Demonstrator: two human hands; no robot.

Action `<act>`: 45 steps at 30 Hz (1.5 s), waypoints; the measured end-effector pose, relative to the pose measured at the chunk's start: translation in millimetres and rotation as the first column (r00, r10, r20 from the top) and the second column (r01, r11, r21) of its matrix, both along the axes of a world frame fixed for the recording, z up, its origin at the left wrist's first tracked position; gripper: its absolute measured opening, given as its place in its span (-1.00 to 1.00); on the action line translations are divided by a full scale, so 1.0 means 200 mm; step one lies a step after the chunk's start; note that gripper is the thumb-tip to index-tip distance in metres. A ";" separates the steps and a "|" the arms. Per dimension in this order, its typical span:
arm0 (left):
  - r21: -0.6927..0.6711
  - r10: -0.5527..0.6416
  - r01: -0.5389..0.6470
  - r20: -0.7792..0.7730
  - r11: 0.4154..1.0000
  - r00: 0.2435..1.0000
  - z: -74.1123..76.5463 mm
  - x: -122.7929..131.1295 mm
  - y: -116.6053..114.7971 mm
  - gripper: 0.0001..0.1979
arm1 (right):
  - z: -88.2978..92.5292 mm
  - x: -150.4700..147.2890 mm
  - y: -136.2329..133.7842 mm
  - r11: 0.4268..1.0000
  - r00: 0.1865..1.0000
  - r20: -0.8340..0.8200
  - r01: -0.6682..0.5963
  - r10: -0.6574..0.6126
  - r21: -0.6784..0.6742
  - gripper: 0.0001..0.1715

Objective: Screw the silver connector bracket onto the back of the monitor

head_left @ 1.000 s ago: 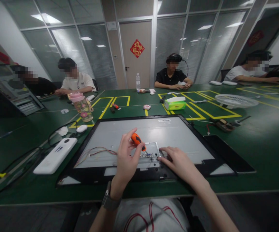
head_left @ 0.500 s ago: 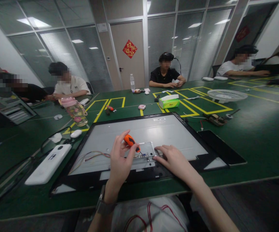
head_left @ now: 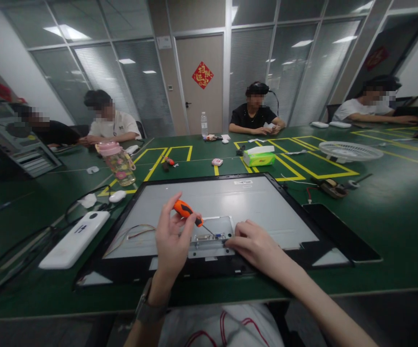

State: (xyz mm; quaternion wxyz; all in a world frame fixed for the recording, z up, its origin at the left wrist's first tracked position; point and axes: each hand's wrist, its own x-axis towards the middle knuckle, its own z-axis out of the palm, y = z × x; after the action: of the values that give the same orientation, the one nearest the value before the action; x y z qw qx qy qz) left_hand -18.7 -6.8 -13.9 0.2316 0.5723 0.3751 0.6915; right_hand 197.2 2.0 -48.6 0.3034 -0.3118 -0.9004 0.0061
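My left hand (head_left: pixel 171 241) is closed round an orange and black screwdriver (head_left: pixel 184 210). Its thin shaft slants down to the right, the tip at a small circuit board (head_left: pixel 206 237) in a metal bracket (head_left: pixel 223 222). The bracket is on the back of a flat display panel (head_left: pixel 266 207) with a black frame, lying on the table. At the bracket's right end, my right hand (head_left: pixel 255 246) has thumb and fingers pinched together; what is between them, if anything, is hidden. Thin coloured wires (head_left: pixel 140 231) lie on the panel left of my left hand.
On the green table (head_left: pixel 385 193), a white power bank (head_left: pixel 74 239) lies left of the panel and a black phone-like slab (head_left: pixel 339 231) right. Beyond are a pink-lidded bottle (head_left: pixel 116 164), a tissue pack (head_left: pixel 259 156) and a white basket (head_left: pixel 349 151). Several people sit around the table.
My right hand's fingers, earlier spread on the bracket's right side, have drawn together into a pinch at its lower right. The screwdriver stays in my left hand, shifted slightly left. The view has shifted a little.
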 end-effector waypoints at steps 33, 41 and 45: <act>0.060 -0.027 0.048 -0.305 0.997 0.952 -0.01 0.07 0.00 -0.52 | 0.03 -0.02 0.08 0.989 0.982 0.161 -0.117 0.101 0.092 -0.68; 0.017 -0.110 0.123 -0.349 0.992 0.931 0.04 0.08 0.00 -0.54 | 0.04 -0.04 0.08 0.994 0.989 0.110 -0.106 0.103 0.017 -0.80; -0.008 -0.167 0.183 -0.447 0.983 0.879 0.14 0.08 -0.01 -0.61 | 0.04 -0.03 0.07 0.998 0.993 0.104 -0.052 0.056 -0.040 -0.85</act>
State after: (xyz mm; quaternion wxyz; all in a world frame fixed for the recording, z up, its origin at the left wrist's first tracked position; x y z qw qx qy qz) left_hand -3.5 -8.6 13.6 0.1914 0.7507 0.3530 0.5246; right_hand 190.2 16.9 -40.6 0.2496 -0.2926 -0.9230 0.0145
